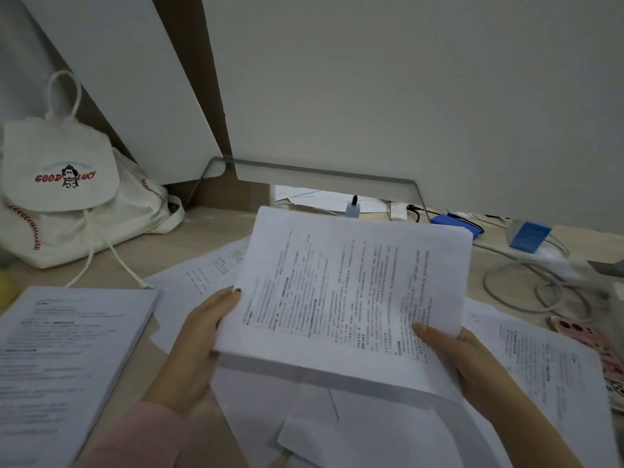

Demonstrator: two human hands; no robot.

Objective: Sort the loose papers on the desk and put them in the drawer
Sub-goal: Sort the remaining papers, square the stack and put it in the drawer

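I hold a sheaf of printed papers (351,285) lifted above the desk, its text running sideways. My left hand (206,319) grips its left edge, thumb on the top sheet. My right hand (462,352) grips the lower right corner, thumb on top. Under the sheaf lie loose sheets (304,430) spread over the desk (189,238), with more printed pages (540,359) to the right. A neat stack of printed papers (64,359) sits at the lower left. No drawer is in view.
A white "GOOD LUCK" drawstring bag (71,197) leans at the back left. A metal monitor riser (314,173) spans the back, with papers under it. Grey cables (526,282), a blue box (456,224) and a pink phone (594,346) lie at the right.
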